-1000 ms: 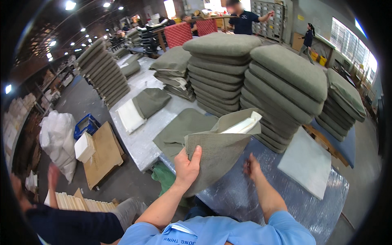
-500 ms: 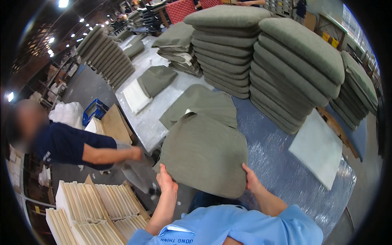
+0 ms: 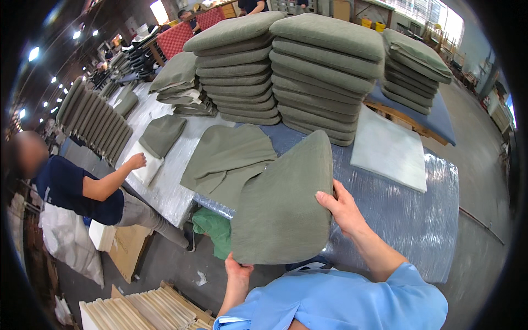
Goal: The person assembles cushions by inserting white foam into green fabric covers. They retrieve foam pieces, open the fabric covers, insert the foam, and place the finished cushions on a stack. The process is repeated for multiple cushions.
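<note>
Olive cushion (image 3: 283, 209), flatter half a second ago, now tilted over the worktop's (image 3: 418, 220) near edge, left hand (image 3: 237, 270) pinching its bottom corner, right hand (image 3: 342, 206) fingers pressed along its right rim

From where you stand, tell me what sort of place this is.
Probably a cushion or upholstery workshop. Tall stacks of olive-green cushions stand on a long foil-covered table, flat fabric covers lie beside them, and both hands hold a filled cushion.

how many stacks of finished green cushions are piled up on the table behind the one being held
3 stacks: a left stack, a taller middle stack, and a shorter right stack on a blue board. More may be hidden behind them; the slanted row far left is not counted.
</note>
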### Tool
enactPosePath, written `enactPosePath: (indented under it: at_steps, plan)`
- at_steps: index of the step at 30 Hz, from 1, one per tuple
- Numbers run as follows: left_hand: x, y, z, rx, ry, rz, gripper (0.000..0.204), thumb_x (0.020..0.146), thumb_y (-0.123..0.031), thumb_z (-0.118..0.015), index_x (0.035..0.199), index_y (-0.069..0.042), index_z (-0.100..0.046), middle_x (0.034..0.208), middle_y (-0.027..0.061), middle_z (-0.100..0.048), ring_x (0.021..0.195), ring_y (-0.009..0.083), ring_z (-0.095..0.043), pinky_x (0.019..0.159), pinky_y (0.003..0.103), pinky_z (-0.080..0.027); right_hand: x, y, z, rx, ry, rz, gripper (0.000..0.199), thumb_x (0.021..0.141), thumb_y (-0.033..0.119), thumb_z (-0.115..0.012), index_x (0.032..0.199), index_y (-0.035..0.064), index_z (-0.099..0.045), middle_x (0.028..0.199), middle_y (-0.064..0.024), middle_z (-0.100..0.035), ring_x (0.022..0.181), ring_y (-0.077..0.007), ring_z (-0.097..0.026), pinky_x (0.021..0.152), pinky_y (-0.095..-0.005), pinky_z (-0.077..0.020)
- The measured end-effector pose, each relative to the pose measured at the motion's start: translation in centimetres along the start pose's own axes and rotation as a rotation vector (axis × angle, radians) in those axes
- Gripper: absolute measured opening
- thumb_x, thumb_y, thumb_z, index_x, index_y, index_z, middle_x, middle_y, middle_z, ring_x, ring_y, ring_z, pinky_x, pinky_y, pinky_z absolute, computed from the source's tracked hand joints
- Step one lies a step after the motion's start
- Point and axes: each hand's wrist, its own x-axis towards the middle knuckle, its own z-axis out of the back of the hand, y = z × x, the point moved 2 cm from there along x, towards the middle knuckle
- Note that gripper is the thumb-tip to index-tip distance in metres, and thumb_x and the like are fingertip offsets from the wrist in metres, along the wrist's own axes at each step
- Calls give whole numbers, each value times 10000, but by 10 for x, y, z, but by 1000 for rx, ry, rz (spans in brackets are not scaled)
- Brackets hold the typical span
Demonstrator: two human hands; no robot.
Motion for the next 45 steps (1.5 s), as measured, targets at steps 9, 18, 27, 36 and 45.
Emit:
enactPosePath:
  at_steps: [9, 18, 27, 36, 45]
  plan:
    - [3, 64, 15, 132, -696, -69, 451, 1012, -236, -321, 1188, 42, -630, 1083, 215, -723, 963, 390, -728, 808, 498, -635, -16, 11, -16, -693, -81, 379, 478, 1049, 468, -468, 1433, 198, -560, 1016, -150, -657, 1042, -315, -595, 963, -397, -453]
    - [1, 61, -6, 242, -649, -74, 673, 1066, -484, -238, 1232, 60, -597, 1102, 261, -705, 944, 414, -724, 857, 515, -604, 25, 20, -17, -648, -132, 367, 511, 1052, 548, -405, 1376, 213, -615, 1045, -149, -714, 927, -302, -661, 886, -416, -513]
    - [12, 63, -60, 540, -498, 2, 730, 1080, -538, -228, 1329, 69, -547, 1200, 285, -685, 1027, 404, -705, 904, 489, -576, 107, 49, 20, -496, -138, 177, 505, 1047, 534, -383, 1336, 218, -649, 958, -104, -712, 655, -208, -644, 555, -353, -536]
    - [34, 59, -101, 685, -330, -43, 674, 1108, -496, -182, 1435, 47, -412, 1235, 328, -653, 1012, 401, -712, 846, 476, -605, 154, 62, 46, -346, -181, 54, 537, 1030, 598, -411, 1276, 196, -669, 748, -42, -588, 493, -162, -514, 449, -326, -445]
    - [61, 78, -118, 768, -415, -248, 667, 1111, -484, -205, 1364, 92, -424, 1138, 328, -684, 933, 399, -734, 786, 472, -628, 179, 56, 74, -296, -214, -12, 574, 1011, 612, -439, 1159, 117, -688, 719, -59, -578, 512, -195, -526, 450, -364, -448]
